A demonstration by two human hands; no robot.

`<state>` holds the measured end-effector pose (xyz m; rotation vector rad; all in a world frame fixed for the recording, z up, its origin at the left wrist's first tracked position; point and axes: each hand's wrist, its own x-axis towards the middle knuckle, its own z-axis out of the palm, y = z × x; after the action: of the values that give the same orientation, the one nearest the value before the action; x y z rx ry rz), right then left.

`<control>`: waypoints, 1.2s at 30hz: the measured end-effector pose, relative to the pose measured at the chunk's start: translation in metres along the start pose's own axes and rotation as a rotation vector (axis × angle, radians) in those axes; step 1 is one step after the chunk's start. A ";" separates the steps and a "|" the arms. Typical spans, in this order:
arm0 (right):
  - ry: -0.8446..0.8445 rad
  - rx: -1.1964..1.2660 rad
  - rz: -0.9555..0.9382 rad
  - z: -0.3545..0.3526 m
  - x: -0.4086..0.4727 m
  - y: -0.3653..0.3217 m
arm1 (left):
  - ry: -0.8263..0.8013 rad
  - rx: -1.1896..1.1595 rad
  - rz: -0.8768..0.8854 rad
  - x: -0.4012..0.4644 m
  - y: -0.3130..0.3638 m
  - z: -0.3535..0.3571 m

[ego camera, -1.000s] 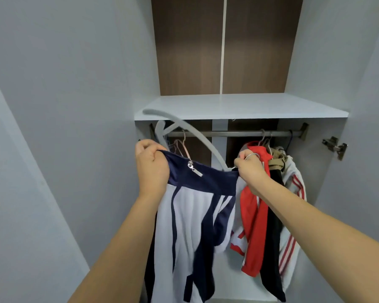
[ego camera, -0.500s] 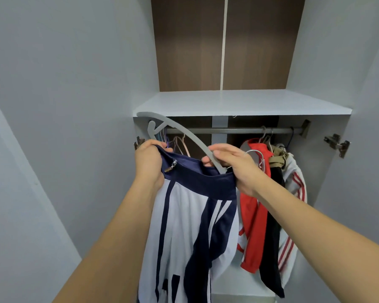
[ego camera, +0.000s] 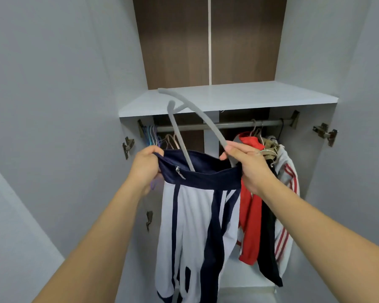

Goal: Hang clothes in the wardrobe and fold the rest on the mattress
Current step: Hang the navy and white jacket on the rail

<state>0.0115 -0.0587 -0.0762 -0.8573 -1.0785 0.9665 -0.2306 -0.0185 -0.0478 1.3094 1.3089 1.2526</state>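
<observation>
The white track jacket with navy stripes and a navy collar band (ego camera: 197, 215) hangs in front of the open wardrobe, below the rail, its collar stretched roughly level between the two hands and its body dropping straight down. The grey plastic clothes hanger (ego camera: 208, 125) is half threaded into the collar opening: one arm slopes down into the collar near its middle, the other runs down toward four o'clock into the right hand, and the hook end points up toward eleven o'clock, in front of the white shelf (ego camera: 260, 99).

The left hand (ego camera: 146, 169) pinches the collar's end at nine o'clock, fingers curled over the fabric. The right hand (ego camera: 247, 165) sits at three o'clock, fingers curled round the hanger arm's tip, apparently with the collar's other end.

The hanger's long axis is tilted steeply against the collar's level line, so the next move likely calls for swinging it level inside the shoulders, led by the right hand, which is the one on it.

The metal rail (ego camera: 228, 124) lies up at twelve o'clock, with a red garment (ego camera: 249, 204) already hung toward two o'clock.
</observation>
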 end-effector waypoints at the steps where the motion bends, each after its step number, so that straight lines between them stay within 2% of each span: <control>1: 0.083 0.094 0.018 -0.002 -0.002 0.004 | -0.010 -0.032 -0.009 -0.003 0.002 0.004; 3: 0.145 0.105 0.059 -0.002 -0.012 0.017 | -0.010 -0.162 -0.031 -0.008 0.005 0.018; 5: 0.045 -0.024 0.104 0.005 -0.028 0.034 | -0.035 -0.255 -0.050 -0.012 0.008 0.032; 8: -0.126 -0.289 0.199 0.017 -0.038 0.038 | -0.027 -0.240 -0.116 -0.018 0.009 0.044; 11: -0.120 -0.456 0.220 0.022 -0.029 0.019 | 0.030 -0.260 -0.227 -0.013 0.011 0.045; 13: 0.005 -0.382 0.231 0.023 -0.021 0.005 | 0.075 -0.188 -0.258 -0.013 0.012 0.040; 15: 0.107 -0.328 0.217 0.022 -0.014 -0.005 | 0.054 -0.116 -0.157 -0.013 0.012 0.038; 17: 0.146 -0.314 0.214 0.022 -0.009 -0.014 | 0.036 -0.014 -0.059 -0.010 0.016 0.038; 20: 0.160 -0.293 0.198 0.030 -0.004 -0.028 | -0.031 0.087 -0.200 -0.007 0.020 0.037; 22: 0.183 -0.213 0.196 0.037 0.000 -0.036 | -0.060 0.036 -0.046 -0.009 0.010 0.036; 26: 0.251 -0.024 0.275 0.045 0.005 -0.044 | 0.219 0.086 0.092 -0.030 -0.017 0.028; 27: 0.257 -0.020 0.288 0.045 0.005 -0.045 | 0.233 0.119 0.074 -0.035 -0.025 0.027; 28: 0.254 -0.032 0.297 0.045 0.007 -0.046 | 0.183 0.150 0.007 -0.037 -0.030 0.029; 30: 0.243 -0.096 0.331 0.048 0.010 -0.048 | -0.082 0.218 -0.136 -0.043 -0.040 0.038; 32: 0.221 -0.182 0.381 0.052 0.012 -0.050 | -0.298 0.266 -0.100 -0.045 -0.056 0.048; 33: 0.204 -0.185 0.388 0.054 0.011 -0.050 | -0.308 0.271 -0.056 -0.041 -0.062 0.052; 36: 0.128 -0.122 0.320 0.052 0.011 -0.048 | -0.202 0.222 0.032 -0.027 -0.068 0.061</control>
<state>-0.0269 -0.0599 -0.0157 -1.2017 -0.9132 1.1009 -0.1763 -0.0368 -0.1238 1.5747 1.3130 0.9880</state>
